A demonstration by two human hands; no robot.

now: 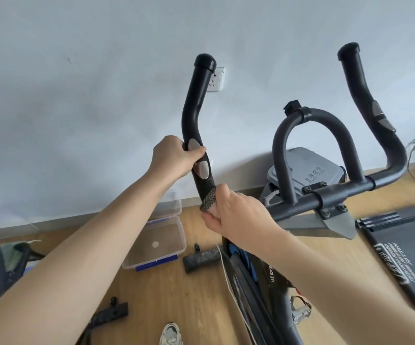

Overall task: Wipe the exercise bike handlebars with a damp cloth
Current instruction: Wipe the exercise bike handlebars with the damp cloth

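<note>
**A:** Where does the wiping stand, going from the left?

**B:** The left hand (174, 158) is closed around the left handlebar horn (196, 115), thumb on the upper silver pulse sensor (194, 145), bracing the bar. Just below it, the right hand (236, 210) pinches a dark, mesh-textured cloth (208, 200) wrapped around the same horn near its lower bend.

**A:** So only that horn is being worked on?

**B:** As far as I can judge, yes. The cloth sits low on the left horn, so the stretch up to the end cap (205, 62) looks yet to be covered, though no wet sheen shows either way.

**A:** And further right?

**B:** The centre loop (311, 125), the crossbar (301, 205) and the right handlebar horn (365, 95) have no hand or cloth on them. I'd say most of the job remains.

**A:** Anything nearby on the floor?

**B:** A clear plastic container (155, 242) lies on the wooden floor (189, 295) under the left horn, well apart from the hands; whether it holds water I cannot tell.
</note>
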